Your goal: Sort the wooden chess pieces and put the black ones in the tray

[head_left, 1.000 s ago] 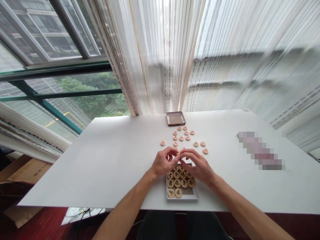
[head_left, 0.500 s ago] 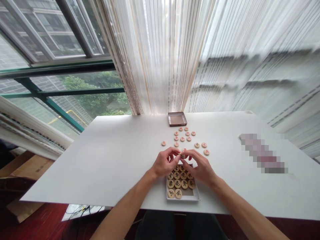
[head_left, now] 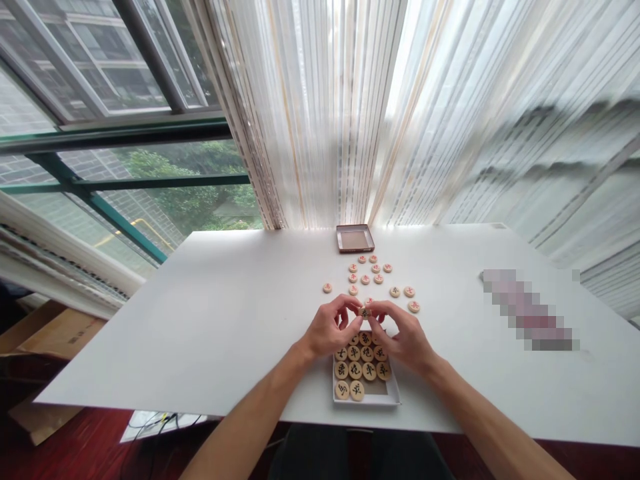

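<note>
Between the fingertips of both hands is a round wooden Chinese chess piece (head_left: 365, 313) with a dark character. My left hand (head_left: 331, 325) pinches it from the left, and my right hand (head_left: 400, 328) from the right. Just below them lies a shallow white box (head_left: 395, 393) with several black-marked pieces (head_left: 355, 371) set in rows; the lower right of the box shows bare bottom. The hands hide part of its upper rows. Beyond the hands, several red-marked pieces (head_left: 365, 279) are scattered on the white table (head_left: 225, 320), with one black-marked piece (head_left: 395, 292) among them.
A brown-rimmed box lid (head_left: 355, 239) lies at the table's far edge by the striped curtain (head_left: 320, 133). On the right is a blurred-out, pinkish long object (head_left: 530, 313). A cardboard box (head_left: 55, 330) stands on the floor at left, beside a window.
Both hands stay nearly in place with the chess piece between them. The right thumb has shifted slightly up toward the piece. The view has tilted a little.
</note>
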